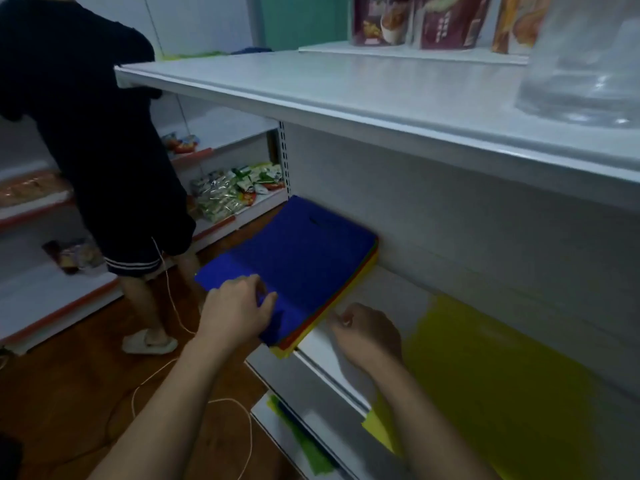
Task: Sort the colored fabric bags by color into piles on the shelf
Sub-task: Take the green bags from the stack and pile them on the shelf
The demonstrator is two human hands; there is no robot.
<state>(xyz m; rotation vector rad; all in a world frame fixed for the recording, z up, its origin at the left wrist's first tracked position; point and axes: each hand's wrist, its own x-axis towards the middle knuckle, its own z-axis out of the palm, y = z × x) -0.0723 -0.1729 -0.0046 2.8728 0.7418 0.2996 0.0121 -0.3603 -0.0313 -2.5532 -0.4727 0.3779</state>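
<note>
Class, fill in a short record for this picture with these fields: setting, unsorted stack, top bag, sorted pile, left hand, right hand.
setting: white shop shelf, a second person standing at left
unsorted stack: mixed-colour bags, hanging over the shelf's front edge
top bag: blue bag
sorted pile: yellow bags, flat on the same shelf, to the right
left hand: fingers pinching the blue bag's near edge
right hand: curled beside the stack's edge; whether it holds anything is unclear
</note>
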